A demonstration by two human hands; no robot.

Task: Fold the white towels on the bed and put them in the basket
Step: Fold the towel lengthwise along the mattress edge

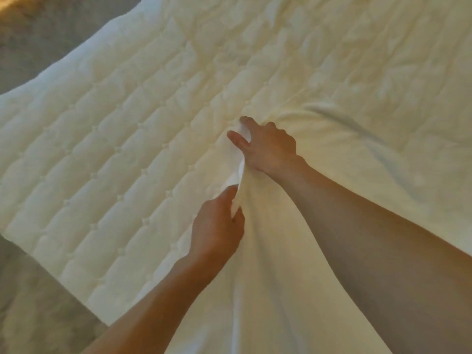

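A white towel (357, 154) lies spread over the right half of the bed, its left edge bunched and lifted between both hands. My right hand (265, 144) grips the far part of that edge, fingers curled over the cloth with the thumb beneath. My left hand (217, 226) pinches the same edge nearer to me, with a fold of towel passing between thumb and fingers. The towel hangs down toward the bottom of the view, under my right forearm. No basket is in view.
The bed (102, 154) carries a white quilted cover with stitched squares, open to the left of the towel. Its corner points toward the lower left. Grey-beige carpet (30, 290) shows beyond the bed edges at left and top left.
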